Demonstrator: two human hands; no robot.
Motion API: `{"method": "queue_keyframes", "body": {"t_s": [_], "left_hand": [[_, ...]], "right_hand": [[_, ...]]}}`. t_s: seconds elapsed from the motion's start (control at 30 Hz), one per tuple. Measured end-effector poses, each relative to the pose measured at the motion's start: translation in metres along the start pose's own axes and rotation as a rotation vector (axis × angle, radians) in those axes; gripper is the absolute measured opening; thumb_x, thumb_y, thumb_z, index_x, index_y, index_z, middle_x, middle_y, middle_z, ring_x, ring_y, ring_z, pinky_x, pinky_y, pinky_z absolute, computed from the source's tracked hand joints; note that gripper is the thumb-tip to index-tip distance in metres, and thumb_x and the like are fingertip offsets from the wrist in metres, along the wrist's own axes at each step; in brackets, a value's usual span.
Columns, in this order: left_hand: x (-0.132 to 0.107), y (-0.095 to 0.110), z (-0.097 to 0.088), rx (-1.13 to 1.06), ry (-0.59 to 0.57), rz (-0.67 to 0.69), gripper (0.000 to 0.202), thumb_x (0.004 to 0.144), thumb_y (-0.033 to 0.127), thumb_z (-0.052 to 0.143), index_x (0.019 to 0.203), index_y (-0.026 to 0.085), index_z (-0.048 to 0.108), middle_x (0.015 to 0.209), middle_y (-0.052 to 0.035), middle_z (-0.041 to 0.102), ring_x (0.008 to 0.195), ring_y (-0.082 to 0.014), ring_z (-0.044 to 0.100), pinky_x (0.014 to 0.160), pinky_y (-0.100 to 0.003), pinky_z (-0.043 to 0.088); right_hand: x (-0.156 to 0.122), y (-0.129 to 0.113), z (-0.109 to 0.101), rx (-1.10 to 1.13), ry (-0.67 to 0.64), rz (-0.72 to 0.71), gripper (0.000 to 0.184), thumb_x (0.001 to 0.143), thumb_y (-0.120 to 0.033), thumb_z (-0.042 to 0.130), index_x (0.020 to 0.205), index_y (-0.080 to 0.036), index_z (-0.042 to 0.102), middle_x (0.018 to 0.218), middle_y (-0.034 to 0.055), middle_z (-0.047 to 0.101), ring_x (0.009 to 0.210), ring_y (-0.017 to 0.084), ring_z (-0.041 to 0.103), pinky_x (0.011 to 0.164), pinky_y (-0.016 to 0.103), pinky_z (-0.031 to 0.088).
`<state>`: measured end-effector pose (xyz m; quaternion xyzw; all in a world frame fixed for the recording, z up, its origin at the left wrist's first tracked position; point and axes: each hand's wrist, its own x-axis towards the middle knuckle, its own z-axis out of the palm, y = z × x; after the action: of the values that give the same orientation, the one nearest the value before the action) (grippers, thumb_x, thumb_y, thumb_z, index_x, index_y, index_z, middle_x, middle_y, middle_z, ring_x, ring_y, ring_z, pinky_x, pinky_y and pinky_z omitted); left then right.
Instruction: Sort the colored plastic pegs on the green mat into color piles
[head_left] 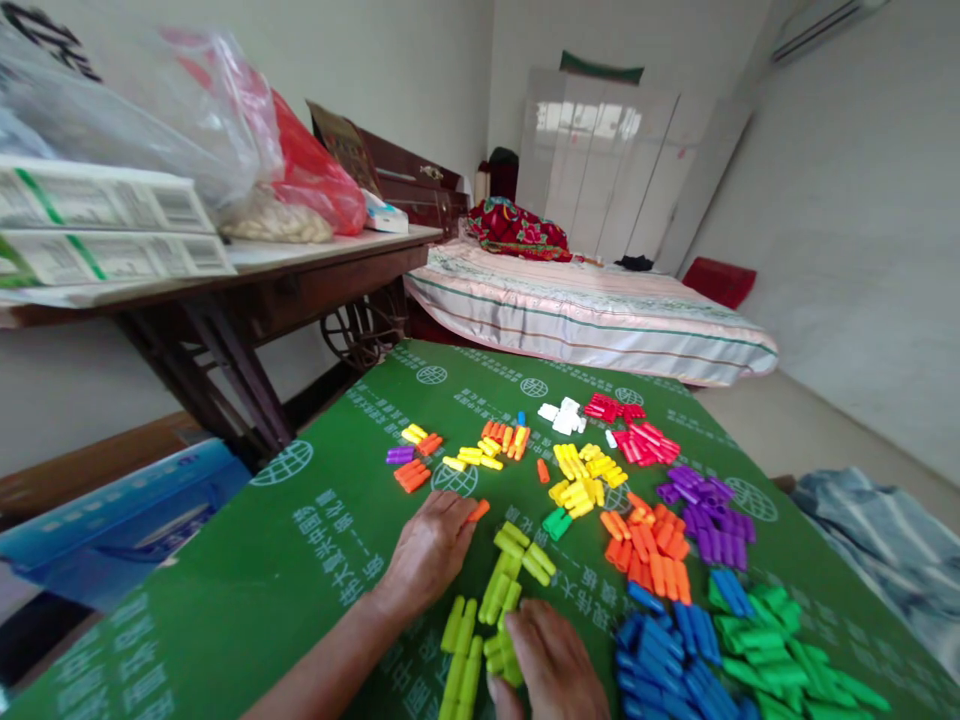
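Left hand (pixel 431 548) pinching an orange piece (pixel 479 510) in its fingers over the worktop's (pixel 262 570) middle, near end hidden, long axis slanting toward the far right corner, right hand (pixel 553 658) cut off below, fingers against partly covered lime pieces (pixel 499 655), cannot tell whether gripping.

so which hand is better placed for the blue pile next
Probably the right hand: it is nearer the blue pile, though busy at yellow-green pieces. The left hand is farther off, at an orange piece.
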<state>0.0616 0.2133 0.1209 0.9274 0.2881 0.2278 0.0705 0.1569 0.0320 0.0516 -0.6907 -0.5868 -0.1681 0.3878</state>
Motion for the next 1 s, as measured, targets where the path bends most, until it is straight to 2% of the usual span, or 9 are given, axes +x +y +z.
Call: {"method": "queue_keyframes", "body": {"t_s": [0.1, 0.2, 0.37, 0.5, 0.6, 0.77, 0.87, 1.0], "left_hand": [[0.011, 0.002, -0.001, -0.053, -0.072, -0.050, 0.024, 0.090, 0.024, 0.040, 0.091, 0.018, 0.064, 0.086, -0.0057, 0.065, 0.085, -0.0184, 0.059, 0.075, -0.029, 0.050], [0.023, 0.004, 0.001, -0.094, -0.115, -0.071, 0.024, 0.089, 0.027, 0.041, 0.087, 0.018, 0.064, 0.085, -0.0055, 0.065, 0.084, -0.0183, 0.060, 0.076, -0.029, 0.049], [0.045, 0.014, 0.008, -0.140, -0.161, -0.035, 0.021, 0.088, 0.027, 0.044, 0.085, 0.019, 0.064, 0.082, -0.0033, 0.065, 0.082, -0.0167, 0.059, 0.076, -0.027, 0.046], [0.065, 0.040, 0.012, -0.164, -0.196, 0.017, 0.020, 0.088, 0.026, 0.045, 0.080, 0.019, 0.062, 0.078, -0.0022, 0.063, 0.080, -0.0154, 0.058, 0.073, -0.026, 0.044], [0.079, 0.067, 0.016, -0.196, -0.269, 0.109, 0.020, 0.088, 0.025, 0.045, 0.079, 0.019, 0.061, 0.079, -0.0027, 0.064, 0.081, -0.0152, 0.059, 0.072, -0.025, 0.044], [0.092, 0.107, 0.025, -0.083, -0.455, 0.331, 0.013, 0.085, 0.023, 0.048, 0.082, 0.018, 0.059, 0.089, -0.0053, 0.066, 0.089, -0.0196, 0.060, 0.078, -0.030, 0.048], [0.095, 0.122, 0.033, -0.003, -0.539, 0.415, 0.011, 0.083, 0.022, 0.049, 0.083, 0.017, 0.059, 0.093, -0.0071, 0.067, 0.089, -0.0215, 0.061, 0.079, -0.032, 0.050], [0.094, 0.130, 0.044, 0.058, -0.599, 0.483, 0.012, 0.082, 0.021, 0.049, 0.086, 0.016, 0.060, 0.094, -0.0087, 0.068, 0.088, -0.0222, 0.062, 0.078, -0.033, 0.051]], "right_hand": [[0.025, -0.006, 0.000, 0.062, 0.033, -0.019, 0.023, 0.084, -0.026, 0.044, 0.100, -0.022, 0.060, 0.095, 0.0103, 0.068, 0.088, 0.026, 0.066, 0.077, 0.040, 0.056], [0.039, -0.013, 0.011, 0.098, 0.043, -0.083, 0.017, 0.086, -0.027, 0.045, 0.092, -0.022, 0.060, 0.091, 0.0072, 0.068, 0.085, 0.024, 0.065, 0.078, 0.038, 0.055], [0.031, -0.018, 0.040, 0.121, 0.252, -0.104, 0.025, 0.090, -0.036, 0.042, 0.087, -0.022, 0.062, 0.088, 0.0083, 0.068, 0.089, 0.026, 0.064, 0.083, 0.040, 0.053], [0.029, -0.019, 0.050, 0.170, 0.361, -0.125, 0.032, 0.091, -0.041, 0.040, 0.082, -0.020, 0.064, 0.081, 0.0068, 0.069, 0.084, 0.025, 0.065, 0.081, 0.039, 0.054], [0.035, -0.020, 0.050, 0.185, 0.353, -0.143, 0.032, 0.091, -0.038, 0.041, 0.081, -0.019, 0.065, 0.078, 0.0070, 0.070, 0.083, 0.025, 0.066, 0.079, 0.039, 0.055], [0.031, -0.019, 0.056, 0.183, 0.296, -0.138, 0.027, 0.087, -0.027, 0.044, 0.098, -0.019, 0.068, 0.084, 0.0077, 0.071, 0.085, 0.026, 0.066, 0.078, 0.040, 0.056], [0.020, -0.016, 0.066, 0.128, 0.241, -0.133, 0.026, 0.083, -0.025, 0.051, 0.102, -0.022, 0.067, 0.085, 0.0086, 0.071, 0.086, 0.028, 0.066, 0.076, 0.042, 0.056], [0.008, -0.008, 0.079, 0.102, 0.139, -0.124, 0.023, 0.076, -0.028, 0.060, 0.097, -0.024, 0.069, 0.083, 0.0087, 0.070, 0.086, 0.030, 0.066, 0.076, 0.044, 0.056]]}}
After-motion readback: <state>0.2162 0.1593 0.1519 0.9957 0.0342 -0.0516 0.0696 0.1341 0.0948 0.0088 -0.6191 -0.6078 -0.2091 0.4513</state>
